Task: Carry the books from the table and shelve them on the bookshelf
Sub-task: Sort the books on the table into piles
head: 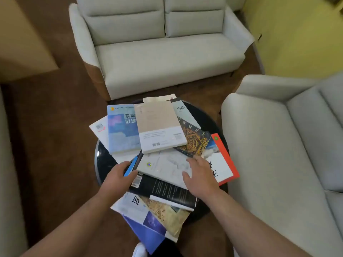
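Touching glossy white paperback, right hand, left hand pinching blue spine

Books lie heaped on the table, several overhanging its near edge. Behind the table, a sofa; to its right, a second sofa. At its near side your left hand grips one of the books; your right hand lies flat on them.

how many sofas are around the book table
3: far sofa beyond the table, right sofa beside it, left sofa mostly out of frame; others may be hidden.
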The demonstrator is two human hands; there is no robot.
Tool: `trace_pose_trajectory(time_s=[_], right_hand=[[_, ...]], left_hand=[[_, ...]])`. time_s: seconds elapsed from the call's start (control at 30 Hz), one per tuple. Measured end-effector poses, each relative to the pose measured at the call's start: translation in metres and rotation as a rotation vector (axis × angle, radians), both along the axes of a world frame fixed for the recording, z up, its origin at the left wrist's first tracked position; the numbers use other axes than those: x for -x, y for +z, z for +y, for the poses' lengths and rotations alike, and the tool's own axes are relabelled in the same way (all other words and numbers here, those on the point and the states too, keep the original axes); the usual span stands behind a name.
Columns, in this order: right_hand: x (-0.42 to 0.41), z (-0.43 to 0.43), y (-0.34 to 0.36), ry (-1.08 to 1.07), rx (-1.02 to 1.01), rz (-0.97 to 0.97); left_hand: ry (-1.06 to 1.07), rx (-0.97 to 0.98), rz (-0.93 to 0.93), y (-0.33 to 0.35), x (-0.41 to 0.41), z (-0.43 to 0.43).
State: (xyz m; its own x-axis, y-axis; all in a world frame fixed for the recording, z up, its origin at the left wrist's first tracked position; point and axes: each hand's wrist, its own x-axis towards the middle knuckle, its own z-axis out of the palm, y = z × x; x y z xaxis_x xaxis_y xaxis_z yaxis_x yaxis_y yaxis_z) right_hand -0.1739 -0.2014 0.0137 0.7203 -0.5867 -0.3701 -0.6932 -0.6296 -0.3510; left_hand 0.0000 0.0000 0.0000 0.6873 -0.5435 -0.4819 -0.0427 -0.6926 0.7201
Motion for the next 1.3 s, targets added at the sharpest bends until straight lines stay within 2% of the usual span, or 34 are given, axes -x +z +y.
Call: trace_pose_trajectory(time_s=[0.23,0.4,0.5,0.63,0.7,0.77,0.93,1.07,1.3], right_hand=[[-0.058,-0.069,-0.015,0.078,-0.010,-0.118],[-0.083,-0.094,-0.025,0.158,-0.129,-0.026],[-0.082,-0.098,-0.027,0.199,-0.085,-0.024],[-0.084,-0.113,-0.025,0.158,-0.165,-0.053],[-0.089,-0.126,-0.024,0.049,-0.196,-0.097],[-0.093,-0.141,-0.026,-0.008,-0.128,-0.054],[-0.106,-0.156,-0.031,-0.035,-0.202,0.116],[-0.116,-0.161,-0.034,0.021,-0.144,0.159],[-0.104,-0.137,-0.023,0.075,-0.406,0.190]], left_hand=[[0.163,-0.075,-0.025,-0.004,-0.032,-0.062],[0.248,0.018,0.009,-0.010,-0.055,-0.109],[0.410,0.066,0.108,-0.016,-0.066,-0.129],[0.483,0.100,0.306,-0.020,-0.076,-0.141],[0.521,0.173,0.399,-0.016,-0.080,-0.138],[0.559,0.230,0.455,-0.009,-0.084,-0.133],[0.501,0.211,0.409,0.009,-0.095,-0.091],[0.468,0.209,0.384,0.024,-0.098,-0.057],[0.615,0.270,0.554,0.024,-0.066,-0.018]])
